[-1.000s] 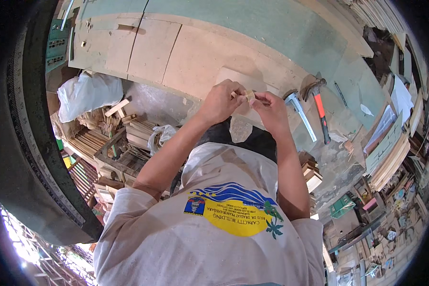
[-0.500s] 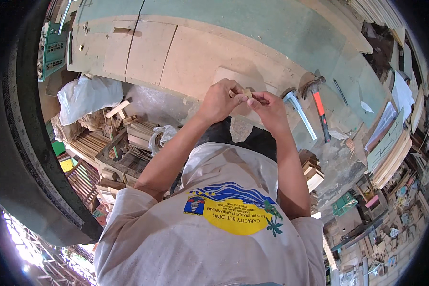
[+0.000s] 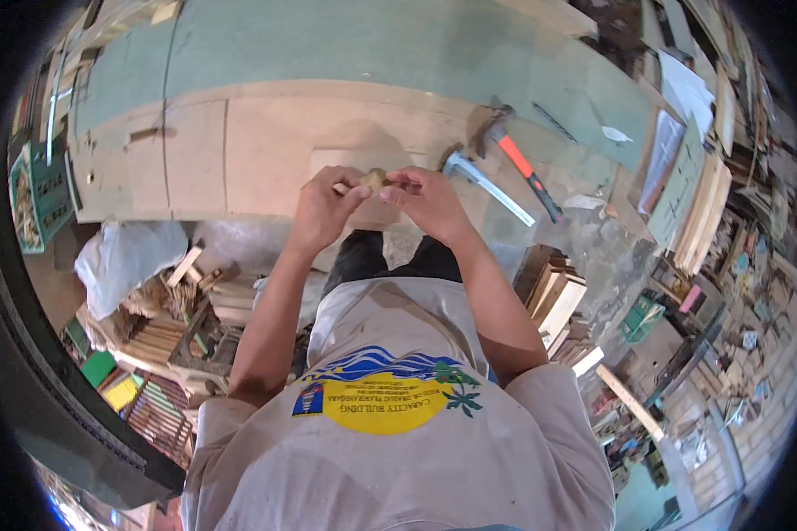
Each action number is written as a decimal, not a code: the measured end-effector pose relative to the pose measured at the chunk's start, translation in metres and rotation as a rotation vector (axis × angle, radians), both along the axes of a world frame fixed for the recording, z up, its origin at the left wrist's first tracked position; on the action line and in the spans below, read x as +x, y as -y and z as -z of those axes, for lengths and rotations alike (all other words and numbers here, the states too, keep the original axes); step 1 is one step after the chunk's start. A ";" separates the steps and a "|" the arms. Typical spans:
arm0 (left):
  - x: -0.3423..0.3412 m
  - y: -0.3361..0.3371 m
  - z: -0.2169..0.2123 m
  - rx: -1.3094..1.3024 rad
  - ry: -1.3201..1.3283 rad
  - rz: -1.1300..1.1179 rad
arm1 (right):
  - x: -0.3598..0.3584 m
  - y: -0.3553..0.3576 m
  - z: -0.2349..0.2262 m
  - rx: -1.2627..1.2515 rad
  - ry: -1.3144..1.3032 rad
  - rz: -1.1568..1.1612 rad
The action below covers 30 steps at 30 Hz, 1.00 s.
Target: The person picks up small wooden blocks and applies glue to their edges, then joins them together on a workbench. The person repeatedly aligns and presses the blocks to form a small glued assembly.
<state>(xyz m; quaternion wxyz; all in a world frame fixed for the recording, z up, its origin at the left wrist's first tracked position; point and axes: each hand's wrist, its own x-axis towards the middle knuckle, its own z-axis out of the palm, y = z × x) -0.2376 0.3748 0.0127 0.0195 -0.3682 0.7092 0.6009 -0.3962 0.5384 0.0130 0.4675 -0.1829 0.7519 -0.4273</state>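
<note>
A small yellowish-brown piece (image 3: 375,180), seemingly wood, is held between my two hands over the near edge of the workbench (image 3: 283,124). My left hand (image 3: 326,205) pinches it from the left with thumb and fingers. From the right, the fingertips of my right hand (image 3: 427,202) close on the same piece. Its exact shape is too small to make out. A sliding caliper (image 3: 491,188) rests on the bench just right of my right hand. Beyond it lies a hammer (image 3: 524,168) with an orange and black handle.
A dark pen-like tool (image 3: 554,122) lies farther back on the bench. Stacked wood offcuts (image 3: 553,296) stand below at the right. At the left are a white plastic bag (image 3: 128,264), bundled wood strips (image 3: 161,341) and a green crate (image 3: 42,199).
The view has shifted, so the bench tools appear farther left. My hands stay together around the small piece, which now shows more between my fingertips.
</note>
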 end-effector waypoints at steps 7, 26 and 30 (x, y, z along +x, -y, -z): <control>-0.002 -0.004 -0.006 0.069 0.082 -0.053 | -0.169 -0.112 0.021 -0.095 -0.441 0.927; -0.001 0.001 -0.008 0.074 0.143 -0.006 | -0.091 -0.089 0.029 -0.132 -0.469 0.467; -0.003 0.002 -0.009 0.050 0.132 0.025 | -0.007 -0.060 0.027 -0.318 -0.088 0.422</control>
